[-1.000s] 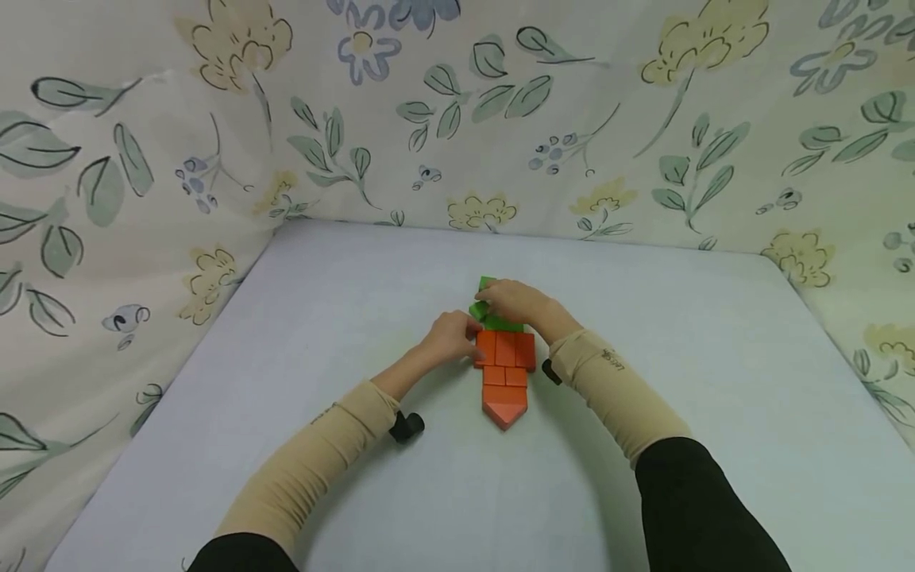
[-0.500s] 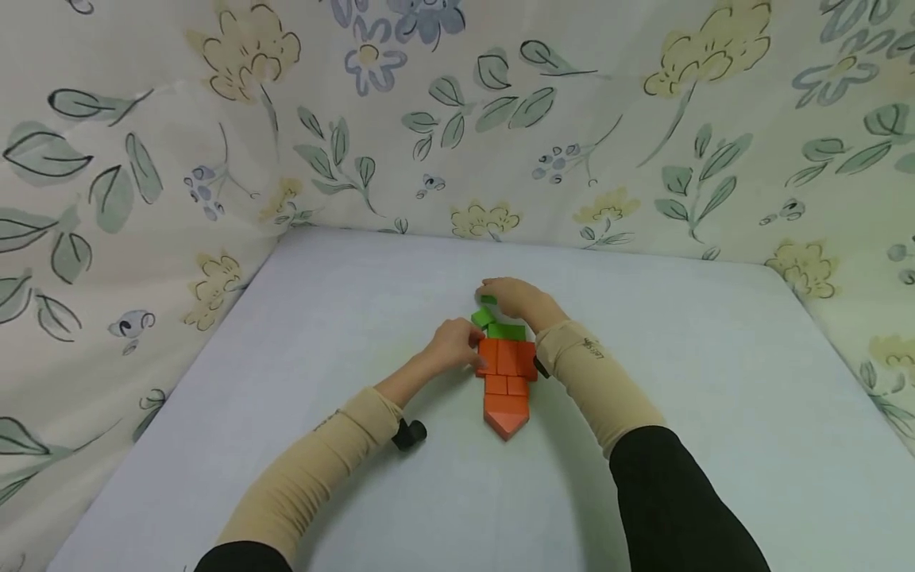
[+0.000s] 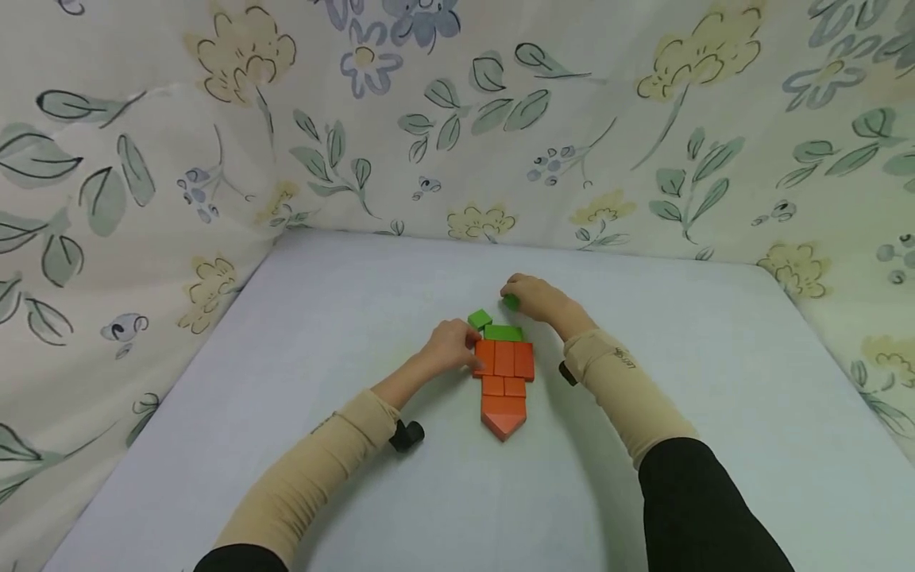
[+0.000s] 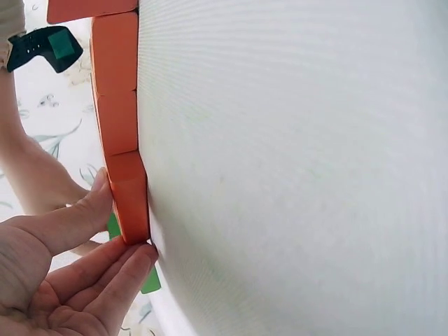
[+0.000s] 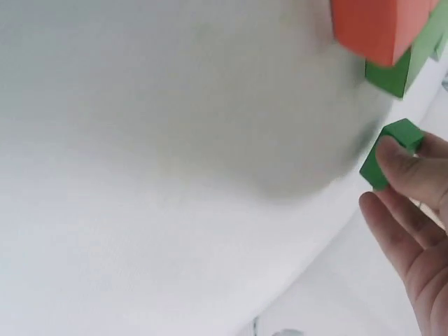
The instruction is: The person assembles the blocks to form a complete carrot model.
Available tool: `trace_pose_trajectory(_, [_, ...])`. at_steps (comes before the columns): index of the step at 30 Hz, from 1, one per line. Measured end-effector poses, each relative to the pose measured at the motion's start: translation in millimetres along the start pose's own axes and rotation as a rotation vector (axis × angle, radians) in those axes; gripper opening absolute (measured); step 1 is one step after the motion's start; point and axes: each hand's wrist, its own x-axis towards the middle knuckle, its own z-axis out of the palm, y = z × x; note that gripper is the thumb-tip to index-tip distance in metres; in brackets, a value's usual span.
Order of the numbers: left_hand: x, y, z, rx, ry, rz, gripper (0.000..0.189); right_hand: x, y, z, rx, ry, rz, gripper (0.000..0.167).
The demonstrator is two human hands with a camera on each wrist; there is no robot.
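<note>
My left hand point(image 3: 449, 346) pinches the left orange block point(image 4: 131, 203) of a flat orange arrangement, thumb on one side and fingertips at its end. Three orange blocks point(image 3: 503, 357) make the wide row, two smaller ones point(image 3: 503, 386) sit below, and a pointed orange end point(image 3: 503, 413) faces me. A green rectangular block point(image 3: 503, 333) lies along the far side of the wide row. At its left corner a small green block point(image 3: 480, 319) sits at a slant. My right hand point(image 3: 543, 300) pinches another small green block point(image 5: 372, 166) between thumb and fingers, behind and right of the arrangement.
The blocks lie on a white table point(image 3: 343, 318). Behind and left of it hangs a cloth point(image 3: 457, 119) printed with flowers. Black wrist cameras, such as the left one point(image 3: 407, 435), hang under both forearms near the table.
My right hand has moved right with its green block, away from the slanted green block. The left hand stays at the orange block.
</note>
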Motion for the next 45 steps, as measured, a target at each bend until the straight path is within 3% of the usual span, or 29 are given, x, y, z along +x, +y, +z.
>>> trace_pose_trajectory(7, [2.1, -0.3, -2.3, 0.006, 0.014, 0.002, 0.048, -20.7, 6.9, -14.8, -0.005, -0.038, -0.042, 0.038])
trace_pose_trajectory(14, [1.4, -0.2, -3.5, 0.017, 0.015, -0.013, 0.05, -30.8, 8.4, -14.1, 0.026, -0.062, -0.083, 0.034])
trace_pose_trajectory(21, [2.6, -0.3, -5.8, 0.019, 0.013, -0.023, 0.051, -30.7, 6.9, -10.4, -0.032, -0.089, -0.099, 0.032])
trace_pose_trajectory(32, [3.4, -2.7, -4.5, 0.019, 0.022, -0.024, 0.051, -26.7, 1.5, -7.8, -0.035, -0.076, -0.13, 0.032])
trace_pose_trajectory(45, [5.4, -0.5, -4.0, 0.029, -0.013, -0.032, 0.051, -23.6, 1.3, -7.1, -0.056, -0.12, -0.086, 0.037])
